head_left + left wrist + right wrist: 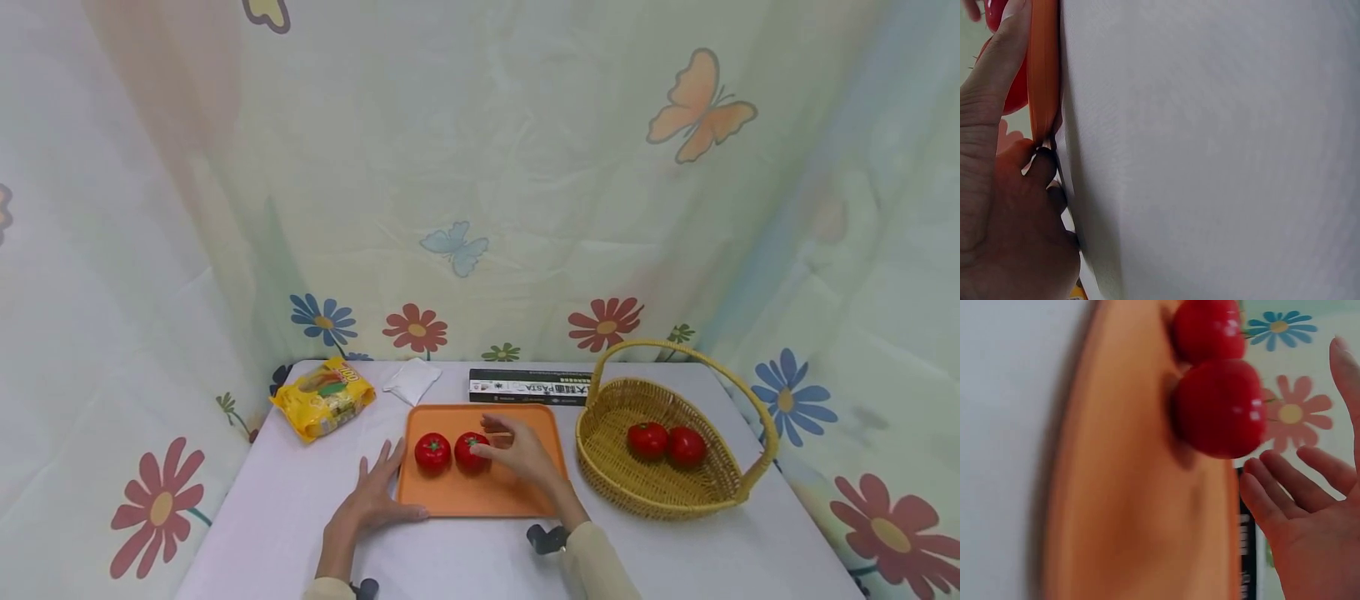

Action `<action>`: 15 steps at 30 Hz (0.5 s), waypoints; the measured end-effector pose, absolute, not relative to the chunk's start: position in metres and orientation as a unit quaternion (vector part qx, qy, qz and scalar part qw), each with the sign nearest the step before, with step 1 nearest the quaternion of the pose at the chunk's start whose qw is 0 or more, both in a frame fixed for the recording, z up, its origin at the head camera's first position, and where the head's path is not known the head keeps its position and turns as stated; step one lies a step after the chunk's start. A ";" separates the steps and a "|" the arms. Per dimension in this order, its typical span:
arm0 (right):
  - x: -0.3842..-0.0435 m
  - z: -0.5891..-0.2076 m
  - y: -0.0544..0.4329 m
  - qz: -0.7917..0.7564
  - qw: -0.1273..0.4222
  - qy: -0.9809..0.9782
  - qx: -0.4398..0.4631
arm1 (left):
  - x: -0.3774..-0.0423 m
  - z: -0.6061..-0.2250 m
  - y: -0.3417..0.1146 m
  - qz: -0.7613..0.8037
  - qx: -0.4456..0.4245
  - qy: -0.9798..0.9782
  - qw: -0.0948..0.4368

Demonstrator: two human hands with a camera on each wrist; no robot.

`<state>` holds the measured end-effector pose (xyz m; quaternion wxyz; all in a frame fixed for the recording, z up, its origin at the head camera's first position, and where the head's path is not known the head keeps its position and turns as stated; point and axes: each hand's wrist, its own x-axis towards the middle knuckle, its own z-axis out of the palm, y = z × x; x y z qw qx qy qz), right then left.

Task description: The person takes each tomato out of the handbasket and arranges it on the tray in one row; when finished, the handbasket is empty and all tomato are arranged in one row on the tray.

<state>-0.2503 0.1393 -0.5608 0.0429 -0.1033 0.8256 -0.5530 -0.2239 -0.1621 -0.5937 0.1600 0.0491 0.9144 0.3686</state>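
Note:
Two red tomatoes sit side by side on an orange tray (495, 497), a left tomato (432, 453) and a right tomato (468, 454). My left hand (375, 500) rests at the tray's left front corner, its fingers along the left rim and its thumb by the front edge. In the left wrist view the thumb lies beside the orange rim (1044, 69). Over the tray, my right hand (525, 454) is close to the right tomato with fingers and thumb spread. The right wrist view shows a gap between that hand (1316, 519) and the nearer tomato (1219, 409).
A wicker basket (637, 498) with a tall handle stands to the right, holding two more tomatoes (667, 444). Behind the tray lie a dark pasta box (528, 386) and a white packet (412, 381). A yellow snack bag (324, 400) is at the back left.

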 end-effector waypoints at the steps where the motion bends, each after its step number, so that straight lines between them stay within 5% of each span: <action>1: -0.250 -0.556 0.140 -0.552 0.044 0.826 -0.107 | -0.224 -0.594 -0.163 0.369 0.047 0.914 0.161; 15: -0.233 -0.449 0.174 -0.478 0.065 0.828 -0.286 | -0.224 -0.598 -0.163 0.375 0.032 0.912 0.163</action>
